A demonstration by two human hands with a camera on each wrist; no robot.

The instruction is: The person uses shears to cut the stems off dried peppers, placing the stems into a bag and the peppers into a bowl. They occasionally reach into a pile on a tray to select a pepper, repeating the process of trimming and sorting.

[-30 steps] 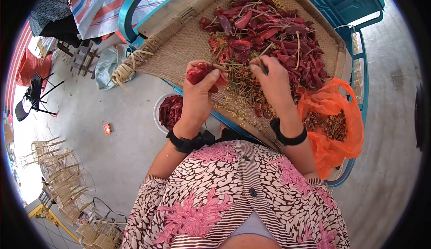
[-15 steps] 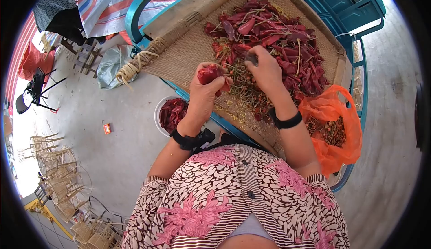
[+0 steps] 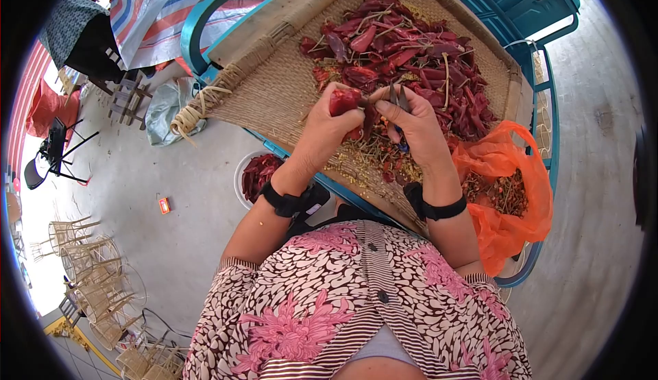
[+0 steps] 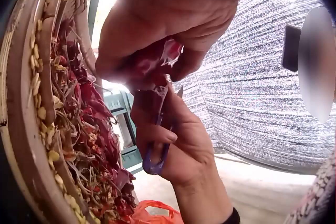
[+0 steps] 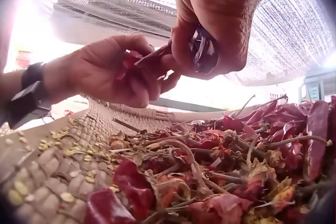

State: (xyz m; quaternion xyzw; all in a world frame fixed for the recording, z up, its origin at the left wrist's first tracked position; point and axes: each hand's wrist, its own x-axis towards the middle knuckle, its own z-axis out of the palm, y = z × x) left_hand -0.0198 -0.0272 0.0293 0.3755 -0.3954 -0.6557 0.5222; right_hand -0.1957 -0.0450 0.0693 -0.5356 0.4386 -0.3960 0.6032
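In the head view the left hand (image 3: 327, 128) grips several red dried peppers (image 3: 345, 100). Close against it, the right hand (image 3: 419, 128) holds small scissors (image 3: 399, 99), blades pointing up, and its thumb and finger pinch a dark red pepper between the hands. A purple-blue scissor handle (image 4: 155, 165) shows under the right fingers in the left wrist view. Both hands are over a woven tray (image 3: 264, 92) bearing a heap of dried red peppers (image 3: 439, 78), with cut stems and seeds (image 5: 184, 166) on the near side.
An orange plastic bag (image 3: 514, 239) of stem scraps hangs at the tray's right. Below the tray's left edge stands a white bowl (image 3: 238, 181) of peppers. A blue metal frame (image 3: 195, 30) surrounds the tray. Small stools, a red box (image 3: 164, 206) and another person (image 3: 86, 27) are at left.
The right hand has come left and down to meet the left hand, and the scissor blades now show above its fingers. The left hand has moved slightly right, still gripping peppers.
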